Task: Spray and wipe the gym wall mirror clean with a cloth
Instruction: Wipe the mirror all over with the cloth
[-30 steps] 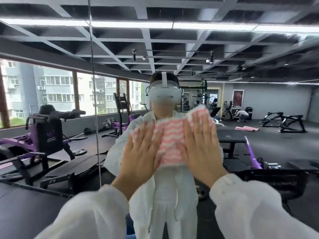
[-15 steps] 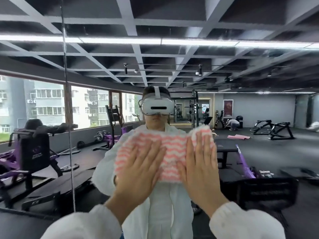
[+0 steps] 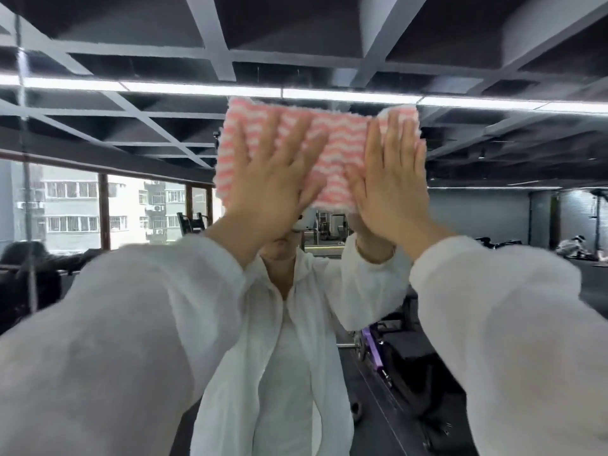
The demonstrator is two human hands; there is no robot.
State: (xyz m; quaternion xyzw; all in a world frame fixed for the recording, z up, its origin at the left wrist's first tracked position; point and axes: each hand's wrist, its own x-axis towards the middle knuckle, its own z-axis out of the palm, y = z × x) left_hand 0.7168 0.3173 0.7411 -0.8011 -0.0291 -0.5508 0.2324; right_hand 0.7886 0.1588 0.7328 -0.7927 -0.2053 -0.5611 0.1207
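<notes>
The left hand (image 3: 269, 189) and right hand (image 3: 391, 185), fingers (image 3: 292, 143) spread straight, pressed the pink-and-white cloth (image 3: 335, 149) flat against the mirror (image 3: 477, 199).

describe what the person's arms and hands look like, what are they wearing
Both arms are covered by loose, long white sleeves of a soft, slightly fuzzy fabric, gathered at the wrists. The left sleeve and right sleeve match. The left hand and right hand are bare: no gloves, and no rings or watch can be seen on the backs that show.
</notes>
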